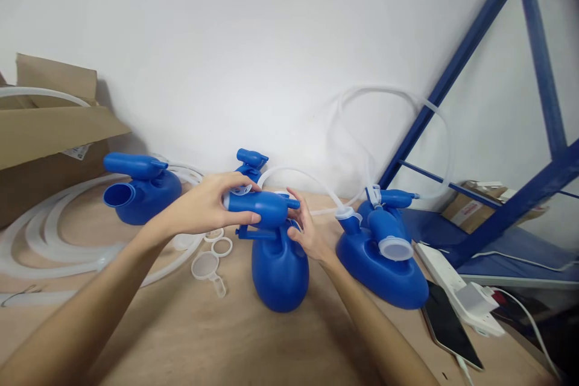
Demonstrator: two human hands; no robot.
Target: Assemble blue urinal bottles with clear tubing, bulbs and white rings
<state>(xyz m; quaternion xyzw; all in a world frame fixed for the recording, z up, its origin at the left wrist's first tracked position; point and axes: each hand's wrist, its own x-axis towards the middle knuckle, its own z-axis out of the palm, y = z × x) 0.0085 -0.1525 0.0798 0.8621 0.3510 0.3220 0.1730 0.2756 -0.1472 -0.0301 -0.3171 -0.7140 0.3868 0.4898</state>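
A blue plastic bottle [280, 271] stands on the wooden table at the centre, with a blue cylinder lying crosswise over its top. My left hand [217, 204] is wrapped round the cylinder's left end, thumb in front and fingers above. A translucent lid part shows under those fingers. At the cylinder's narrow right end, my right hand [309, 229] has its fingers apart, its thumb close to the bottle neck; whether it touches is hard to tell. White rings [222, 246] and a round strainer-like cap with a handle [205, 266] lie left of the bottle.
Another blue bottle [149, 199] is at the left beside coiled clear tubing [45, 235] and a cardboard box [54, 126]. Blue bottles with tubing [384, 265] stand at the right, near a phone [452, 325], a power strip [446, 271] and a blue metal frame [456, 54].
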